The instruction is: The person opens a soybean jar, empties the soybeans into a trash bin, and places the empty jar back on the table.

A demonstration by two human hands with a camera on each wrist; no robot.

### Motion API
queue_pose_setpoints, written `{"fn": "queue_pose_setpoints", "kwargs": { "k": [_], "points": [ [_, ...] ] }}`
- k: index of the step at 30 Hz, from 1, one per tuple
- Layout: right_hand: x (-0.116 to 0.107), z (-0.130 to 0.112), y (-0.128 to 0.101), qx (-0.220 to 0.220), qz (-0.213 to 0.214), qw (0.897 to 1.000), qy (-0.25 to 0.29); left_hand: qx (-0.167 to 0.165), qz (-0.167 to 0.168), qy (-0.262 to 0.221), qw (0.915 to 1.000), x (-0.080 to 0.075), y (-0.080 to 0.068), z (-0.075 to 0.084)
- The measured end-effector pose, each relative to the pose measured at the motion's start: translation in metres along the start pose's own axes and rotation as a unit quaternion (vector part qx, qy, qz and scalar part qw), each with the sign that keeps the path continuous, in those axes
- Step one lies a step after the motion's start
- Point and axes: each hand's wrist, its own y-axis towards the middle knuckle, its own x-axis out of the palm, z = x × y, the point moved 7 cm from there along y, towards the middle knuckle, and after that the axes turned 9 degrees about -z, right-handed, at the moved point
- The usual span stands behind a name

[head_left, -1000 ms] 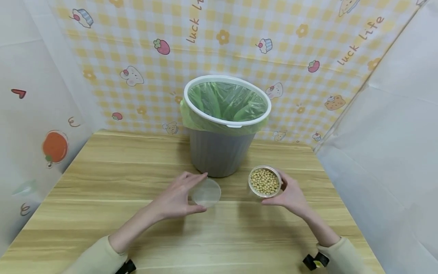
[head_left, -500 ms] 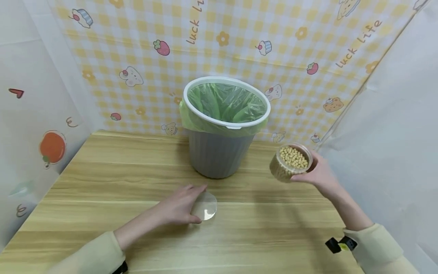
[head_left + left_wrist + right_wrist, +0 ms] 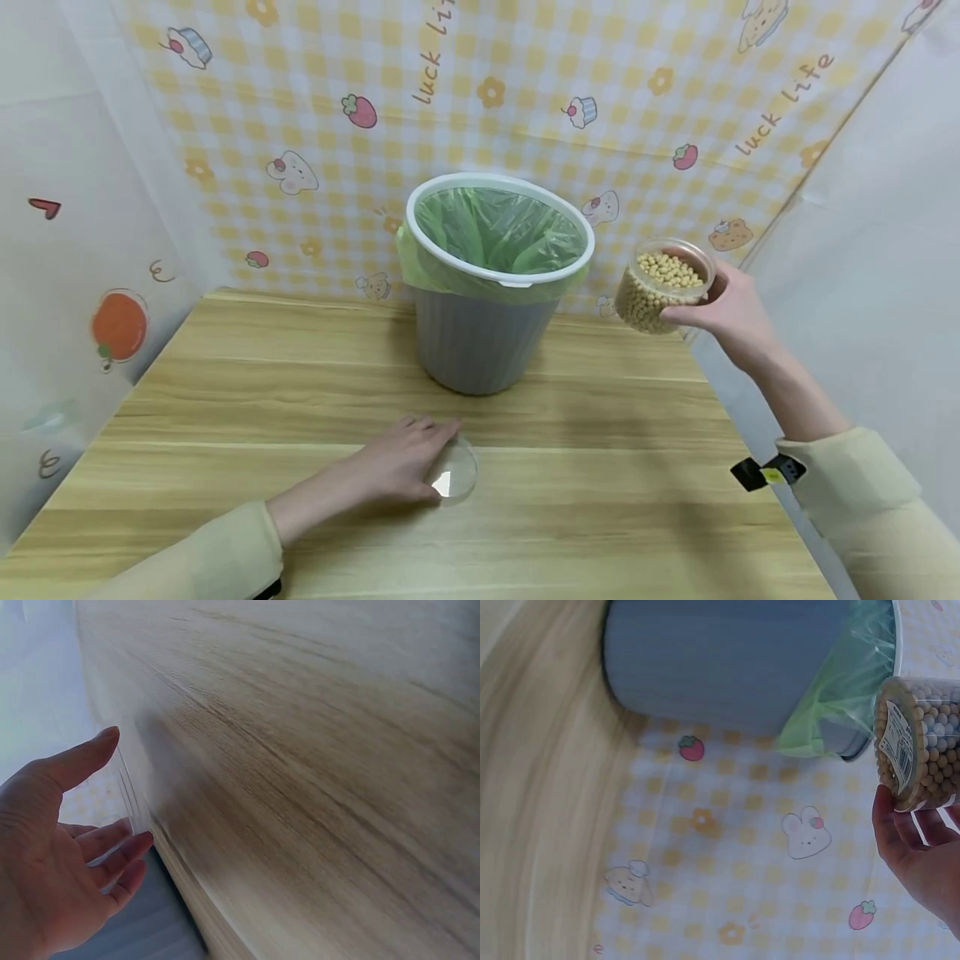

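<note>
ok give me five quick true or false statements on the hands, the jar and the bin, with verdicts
1. The right hand holds a jar of beans. True.
2. The left hand holds a metal spoon. False: its thumb and fingers hold a clear round disc.
3. The bin is lined with a green bag. True.
4. The jar has an opaque cap on it. False: its mouth is open and the beans show.
5. A printed label is on the jar's base. True.
</note>
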Motion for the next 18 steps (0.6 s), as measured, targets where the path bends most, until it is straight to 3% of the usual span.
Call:
{"fn": "queue_pose_setpoints", "kwargs": {
  "k": [12,15,18],
  "points": [
    [-0.014,-0.028,0.043,0.006,0.008,1.000,-0.015,-0.005,-0.005,0.007,0.9999,0.006,-0.004,-0.005],
    [-0.015,-0.035,0.053,-0.001,0.002,1.000,-0.001,-0.005,0.004,-0.008,0.9999,-0.002,-0.005,-0.007],
    [-0.015,-0.042,0.062,-0.005,0.001,1.000,-0.009,-0.017,0.030,-0.028,0.9990,-0.024,-0.005,-0.014]
  ]
}}
